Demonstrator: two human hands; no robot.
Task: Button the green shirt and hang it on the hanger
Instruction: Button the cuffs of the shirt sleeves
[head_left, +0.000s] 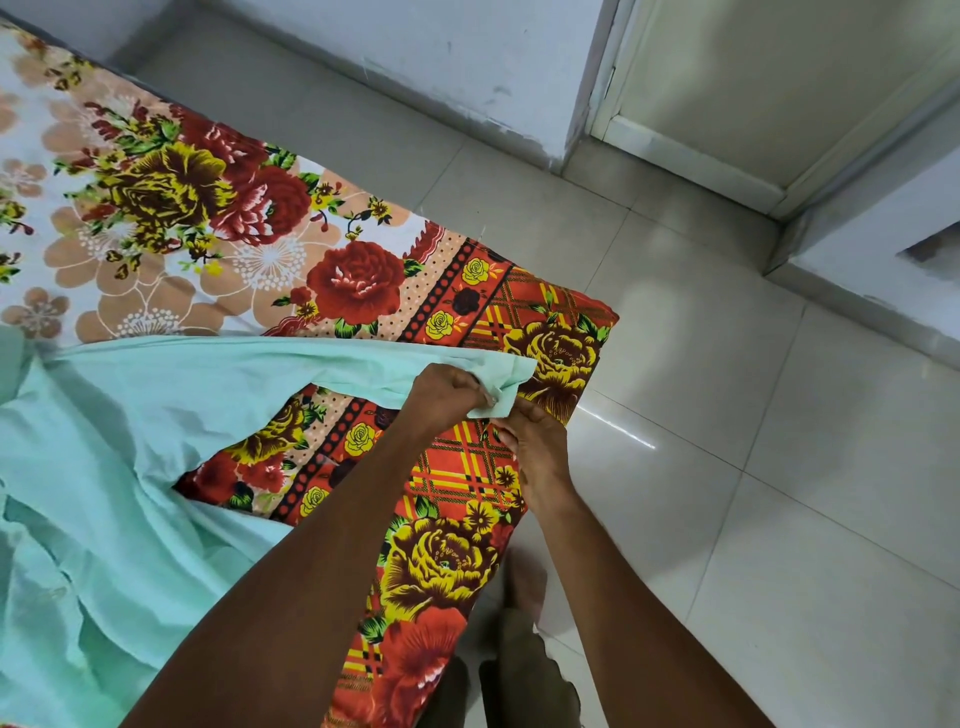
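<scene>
Buttoning step: sleeve cuff (506, 387) of green shirt (156, 405) on bed (363, 291).
Left hand (447, 397) and right hand (537, 449) grips pinch the cuff; next, push button through hole.

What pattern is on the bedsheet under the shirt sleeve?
Floral: red and yellow roses, with an orange plaid border on the bedsheet, seen in the head view.

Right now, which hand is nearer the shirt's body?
Left. The left hand pinches the sleeve cuff on the side toward the shirt's body; the right hand is at the cuff's far side, by the bed's edge.
</scene>
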